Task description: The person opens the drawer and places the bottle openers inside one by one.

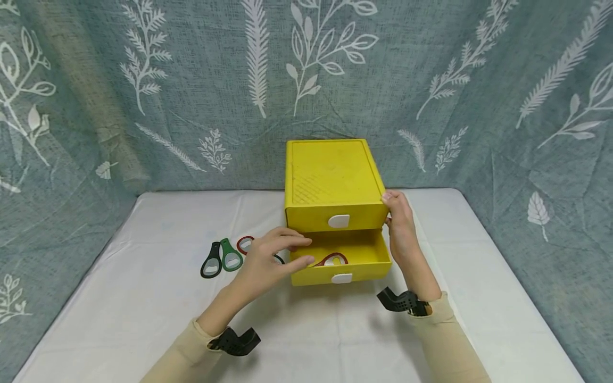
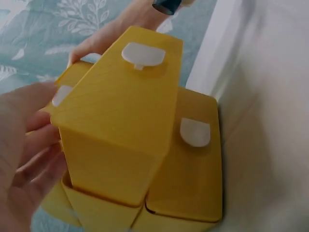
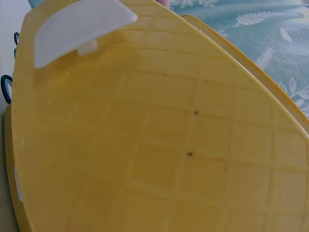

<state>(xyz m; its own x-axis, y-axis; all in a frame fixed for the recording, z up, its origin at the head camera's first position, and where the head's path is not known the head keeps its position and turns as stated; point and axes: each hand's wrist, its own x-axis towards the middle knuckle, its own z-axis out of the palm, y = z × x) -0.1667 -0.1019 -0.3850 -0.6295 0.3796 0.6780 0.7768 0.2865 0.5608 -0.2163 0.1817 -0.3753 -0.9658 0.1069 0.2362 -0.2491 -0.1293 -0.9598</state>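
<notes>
From where I stand, the yellow drawer unit (image 1: 332, 173) sits close to the worktop's (image 1: 177, 314) far edge, a little right of its middle, front turned to the person, presumably so both hands can reach it. The lower drawer (image 1: 363, 272) stands out while the upper drawer (image 1: 311, 219) is closed, which leaves the lower tray reachable.

The right hand (image 1: 404, 229) has its grip clamped on the unit's front right corner, thumb on top and fingers at the side; I take that as bracing, to keep the box from sliding. The left hand (image 1: 268, 258) is over the lower drawer's left side, its grip apart: thumb and fingers stretched toward the tray with a gap between them. Whether it touches the drawer I cannot tell.

Inside the tray lies a red-rimmed opener (image 1: 335, 258), near the thumb tip. Left of the unit, well in from the worktop's left edge, lie a black opener (image 1: 211, 260) and a green opener (image 1: 232, 255), side by side, with another red one (image 1: 245, 244) beyond the left hand and a dark-rimmed one (image 1: 279, 259) mostly hidden by it. I'd guess they're gathered there to suit the left arm's short reach.
</notes>
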